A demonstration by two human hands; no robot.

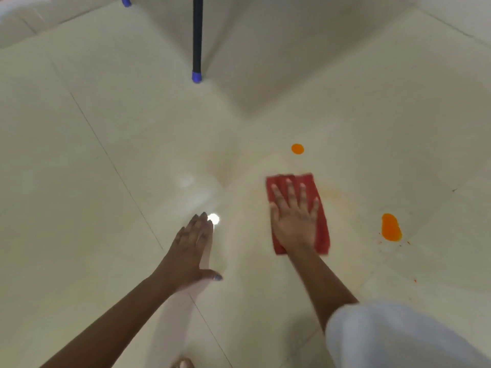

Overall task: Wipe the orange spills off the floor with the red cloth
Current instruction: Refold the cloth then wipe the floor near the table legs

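The red cloth [322, 229] lies flat on the pale tiled floor [106, 235], right of centre. My right hand [293, 219] presses flat on top of it with fingers spread. A small round orange spill [297, 149] sits just beyond the cloth. A larger oval orange spill [391, 227] with tiny splashes around it lies to the cloth's right. Faint orange smears show on the floor around the cloth. My left hand [192, 248] rests flat on the bare floor to the left, holding nothing.
A black furniture leg with a blue foot [197, 76] stands on the floor at the top centre; another blue foot [126, 1] is at the top left. My knee in pale cloth [398, 338] fills the bottom right corner.
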